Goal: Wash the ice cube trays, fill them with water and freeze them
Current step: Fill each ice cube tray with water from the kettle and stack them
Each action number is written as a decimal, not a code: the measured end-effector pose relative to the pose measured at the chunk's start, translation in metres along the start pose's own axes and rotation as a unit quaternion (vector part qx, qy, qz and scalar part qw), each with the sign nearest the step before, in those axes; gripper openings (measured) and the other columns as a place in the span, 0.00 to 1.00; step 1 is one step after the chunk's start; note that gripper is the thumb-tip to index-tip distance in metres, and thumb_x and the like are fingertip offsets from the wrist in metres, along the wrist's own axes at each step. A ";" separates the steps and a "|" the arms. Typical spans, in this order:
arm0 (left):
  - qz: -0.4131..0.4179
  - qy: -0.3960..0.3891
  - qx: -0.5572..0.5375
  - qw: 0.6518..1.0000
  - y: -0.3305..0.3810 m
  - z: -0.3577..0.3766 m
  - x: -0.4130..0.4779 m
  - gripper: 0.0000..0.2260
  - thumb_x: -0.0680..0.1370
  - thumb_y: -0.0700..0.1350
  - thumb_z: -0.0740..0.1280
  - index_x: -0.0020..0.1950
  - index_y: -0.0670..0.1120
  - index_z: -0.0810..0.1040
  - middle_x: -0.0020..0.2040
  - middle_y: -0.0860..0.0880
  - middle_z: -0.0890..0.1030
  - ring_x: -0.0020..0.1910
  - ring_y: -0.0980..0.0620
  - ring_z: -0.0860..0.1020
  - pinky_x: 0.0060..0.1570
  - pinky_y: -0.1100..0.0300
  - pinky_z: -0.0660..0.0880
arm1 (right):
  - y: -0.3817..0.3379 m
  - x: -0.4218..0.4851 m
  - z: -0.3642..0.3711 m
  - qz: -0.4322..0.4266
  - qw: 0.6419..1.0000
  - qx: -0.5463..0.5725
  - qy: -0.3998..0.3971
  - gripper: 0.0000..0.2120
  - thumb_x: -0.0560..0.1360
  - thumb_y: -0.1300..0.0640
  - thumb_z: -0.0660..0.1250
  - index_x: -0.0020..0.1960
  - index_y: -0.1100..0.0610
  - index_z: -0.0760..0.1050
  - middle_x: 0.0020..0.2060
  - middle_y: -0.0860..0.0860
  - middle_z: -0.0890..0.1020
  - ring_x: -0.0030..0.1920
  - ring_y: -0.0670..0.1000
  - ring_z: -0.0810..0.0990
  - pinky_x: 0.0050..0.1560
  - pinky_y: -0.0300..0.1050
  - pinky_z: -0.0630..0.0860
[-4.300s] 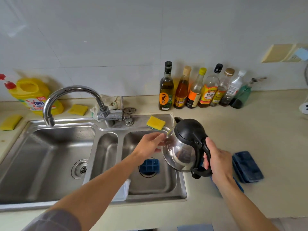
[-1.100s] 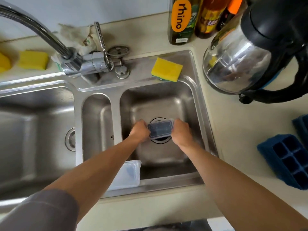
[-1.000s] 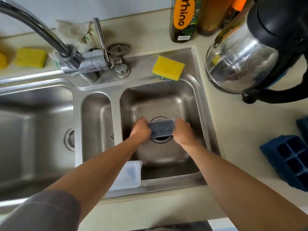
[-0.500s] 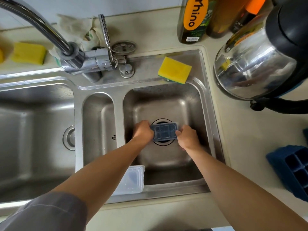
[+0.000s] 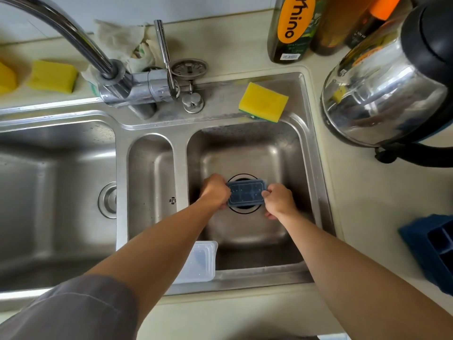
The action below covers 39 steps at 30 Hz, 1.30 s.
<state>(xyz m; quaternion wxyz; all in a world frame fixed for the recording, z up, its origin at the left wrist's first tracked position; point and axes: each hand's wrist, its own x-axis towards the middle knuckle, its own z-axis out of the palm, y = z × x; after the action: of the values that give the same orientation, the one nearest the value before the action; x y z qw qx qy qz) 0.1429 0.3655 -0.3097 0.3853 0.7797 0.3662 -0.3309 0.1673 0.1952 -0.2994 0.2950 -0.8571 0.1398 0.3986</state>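
Gripping ice cube tray [image 5: 245, 193] over drain [image 5: 241, 211]: left hand [image 5: 215, 192], right hand [image 5: 278, 201].

A smooth white wall [image 5: 208, 6] runs along the back and meets a pale cream countertop [image 5: 367, 204], which spreads to the right and along the near edge. Set into the counter is a stainless steel sink [image 5: 120, 192] with three basins: a large one on the left, a narrow one in the middle and a squarer one on the right. A curved chrome faucet [image 5: 81, 38] rises from the sink's back ledge. Soft, even light leaves pale streaks on the steel.
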 end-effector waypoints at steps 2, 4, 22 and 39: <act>0.020 0.012 0.041 0.999 -0.004 0.003 -0.009 0.06 0.81 0.42 0.66 0.54 0.39 0.79 0.47 0.42 0.82 0.43 0.44 0.82 0.39 0.53 0.80 | -0.002 -0.008 -0.005 -0.006 1.000 -0.002 -0.013 0.10 0.84 0.57 0.61 0.57 0.62 0.79 0.49 0.58 0.81 0.48 0.60 0.85 0.44 0.53 0.85; 0.024 0.028 0.021 0.999 -0.004 0.002 -0.020 0.11 0.83 0.50 0.64 0.51 0.42 0.75 0.44 0.45 0.79 0.37 0.50 0.77 0.32 0.58 0.73 | -0.007 -0.019 -0.012 -0.031 0.999 0.005 -0.026 0.09 0.85 0.57 0.61 0.54 0.60 0.78 0.45 0.55 0.80 0.43 0.58 0.85 0.35 0.45 0.84; 0.033 0.212 -0.142 0.966 0.023 -0.017 -0.100 0.25 0.81 0.63 0.57 0.33 0.48 0.75 0.37 0.47 0.77 0.34 0.53 0.74 0.22 0.64 0.66 | -0.018 -0.089 -0.081 -0.207 0.976 -0.046 -0.052 0.13 0.81 0.48 0.64 0.45 0.57 0.76 0.39 0.54 0.84 0.34 0.52 0.85 0.37 0.50 0.84; 0.097 0.136 -0.074 0.983 0.068 -0.010 -0.168 0.19 0.79 0.53 0.58 0.46 0.42 0.84 0.40 0.42 0.81 0.34 0.44 0.82 0.24 0.58 0.79 | -0.033 -0.118 -0.110 -0.291 0.935 -0.204 0.009 0.35 0.83 0.34 0.48 0.58 0.62 0.80 0.51 0.63 0.82 0.51 0.62 0.81 0.49 0.52 0.77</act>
<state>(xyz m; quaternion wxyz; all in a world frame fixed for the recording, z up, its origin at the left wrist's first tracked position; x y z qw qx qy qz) 0.1152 0.2914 -0.1469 0.4190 0.8186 0.3611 -0.1544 0.1727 0.1538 -0.1398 0.2157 -0.9057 -0.1968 0.3073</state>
